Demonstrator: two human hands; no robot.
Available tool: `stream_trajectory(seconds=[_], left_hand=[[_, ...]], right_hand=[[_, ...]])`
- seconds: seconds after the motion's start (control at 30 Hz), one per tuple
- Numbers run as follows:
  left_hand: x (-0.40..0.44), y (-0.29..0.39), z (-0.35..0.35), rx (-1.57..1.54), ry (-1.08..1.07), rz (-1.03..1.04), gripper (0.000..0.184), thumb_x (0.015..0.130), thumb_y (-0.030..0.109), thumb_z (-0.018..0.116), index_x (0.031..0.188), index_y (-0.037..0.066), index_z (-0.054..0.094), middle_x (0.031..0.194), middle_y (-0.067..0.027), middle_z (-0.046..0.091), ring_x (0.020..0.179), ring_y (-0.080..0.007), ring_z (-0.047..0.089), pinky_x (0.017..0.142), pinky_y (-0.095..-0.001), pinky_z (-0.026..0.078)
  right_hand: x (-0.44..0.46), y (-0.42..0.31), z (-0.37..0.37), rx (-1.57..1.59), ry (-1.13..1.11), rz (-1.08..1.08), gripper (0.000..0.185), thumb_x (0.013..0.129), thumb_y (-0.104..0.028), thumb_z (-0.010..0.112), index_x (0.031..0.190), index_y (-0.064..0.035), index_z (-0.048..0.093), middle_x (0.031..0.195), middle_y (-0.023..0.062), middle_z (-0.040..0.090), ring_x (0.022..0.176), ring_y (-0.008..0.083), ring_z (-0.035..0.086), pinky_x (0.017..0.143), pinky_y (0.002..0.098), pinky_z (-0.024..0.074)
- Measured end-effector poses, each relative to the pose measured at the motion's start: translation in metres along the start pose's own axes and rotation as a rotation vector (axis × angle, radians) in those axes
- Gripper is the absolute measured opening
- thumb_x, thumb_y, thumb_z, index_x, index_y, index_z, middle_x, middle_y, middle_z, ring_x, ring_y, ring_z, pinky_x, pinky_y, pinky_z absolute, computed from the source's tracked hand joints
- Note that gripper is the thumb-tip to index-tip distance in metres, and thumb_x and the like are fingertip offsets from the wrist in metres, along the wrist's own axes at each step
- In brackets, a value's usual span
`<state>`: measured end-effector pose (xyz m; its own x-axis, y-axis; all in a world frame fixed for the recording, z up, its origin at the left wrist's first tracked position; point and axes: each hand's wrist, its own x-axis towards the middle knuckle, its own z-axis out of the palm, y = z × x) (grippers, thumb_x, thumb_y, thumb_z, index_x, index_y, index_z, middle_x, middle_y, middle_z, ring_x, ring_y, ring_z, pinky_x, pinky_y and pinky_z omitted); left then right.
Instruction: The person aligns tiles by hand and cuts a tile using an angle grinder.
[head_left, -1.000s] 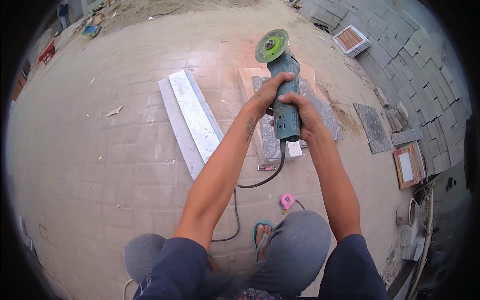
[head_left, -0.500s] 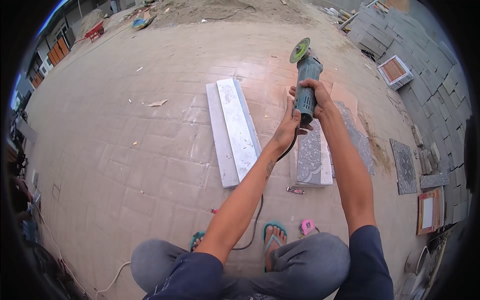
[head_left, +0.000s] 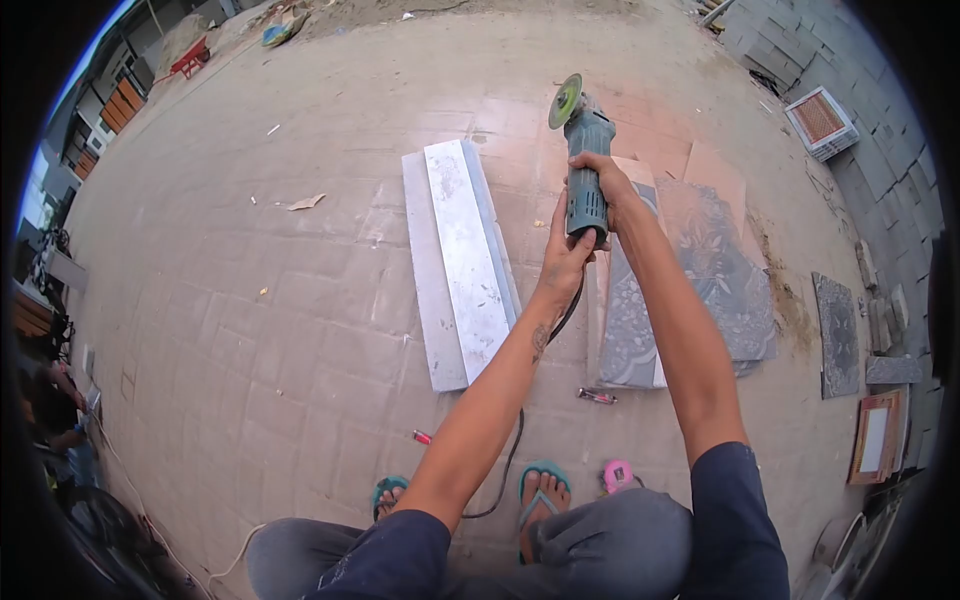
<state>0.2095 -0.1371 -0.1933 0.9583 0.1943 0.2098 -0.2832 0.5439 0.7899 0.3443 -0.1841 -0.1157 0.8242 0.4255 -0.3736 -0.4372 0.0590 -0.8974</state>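
Both my hands grip a blue-green angle grinder [head_left: 588, 180], held out in front of me with its yellow-green disc [head_left: 566, 100] at the far end. My right hand [head_left: 607, 183] wraps round the middle of the body. My left hand [head_left: 567, 252] closes on the rear end, where a black cord [head_left: 567, 318] comes out and runs down behind my left forearm. Below and to the left lie long pale boards or slabs [head_left: 467, 262], one on top of another. Grey patterned tiles [head_left: 715, 270] lie to the right, partly hidden by my right arm.
Near my feet lie a pink tape measure [head_left: 617, 475], a red-and-grey marker-like item [head_left: 597, 396] and a small red item [head_left: 422, 437]. A block wall [head_left: 870, 130] runs along the right, with a tile crate [head_left: 822, 123] and a wooden frame [head_left: 876, 438] by it. A red wheelbarrow [head_left: 190, 57] stands far left.
The grinder in my hands has shifted slightly left in view. More of the patterned tiles on the right now shows, and the camera view has turned a little.
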Motion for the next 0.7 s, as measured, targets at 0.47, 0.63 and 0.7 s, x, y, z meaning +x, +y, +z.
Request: stream_trajectory(seconds=[0.47,0.63,0.7], left_hand=[[0.050,0.048,-0.200,1.893,-0.054,-0.670,0.132,0.052,0.049,0.092,0.155,0.011,0.018,0.162,-0.0103,0.016,0.150,-0.0276,0.016,0.115,-0.0638,0.020],[0.055,0.047,-0.201,1.883,-0.086,-0.803,0.137,0.050,0.050,0.093,0.156,0.013,0.013,0.164,-0.0083,0.008,0.151,-0.0263,0.012,0.110,-0.0709,0.024],[0.059,0.043,-0.198,1.934,-0.095,-0.852,0.136,0.051,0.050,0.092,0.156,0.014,0.013,0.164,-0.0077,0.009,0.150,-0.0259,0.012,0.109,-0.0719,0.027]], right_hand=[[0.134,0.065,0.038,-0.363,0.019,0.037,0.034,0.064,-0.024,0.076,0.080,0.0022,0.062,0.077,0.0100,0.059,0.058,0.0204,0.057,0.051,0.0360,0.0468],[0.161,0.079,0.068,-0.448,-0.010,0.059,0.042,0.060,-0.024,0.076,0.082,0.0084,0.064,0.081,0.0154,0.063,0.063,0.0241,0.060,0.055,0.0367,0.0488],[0.172,0.083,0.074,-0.468,-0.010,0.055,0.043,0.060,-0.024,0.076,0.084,0.0090,0.065,0.081,0.0158,0.063,0.064,0.0251,0.060,0.056,0.0374,0.0493]])
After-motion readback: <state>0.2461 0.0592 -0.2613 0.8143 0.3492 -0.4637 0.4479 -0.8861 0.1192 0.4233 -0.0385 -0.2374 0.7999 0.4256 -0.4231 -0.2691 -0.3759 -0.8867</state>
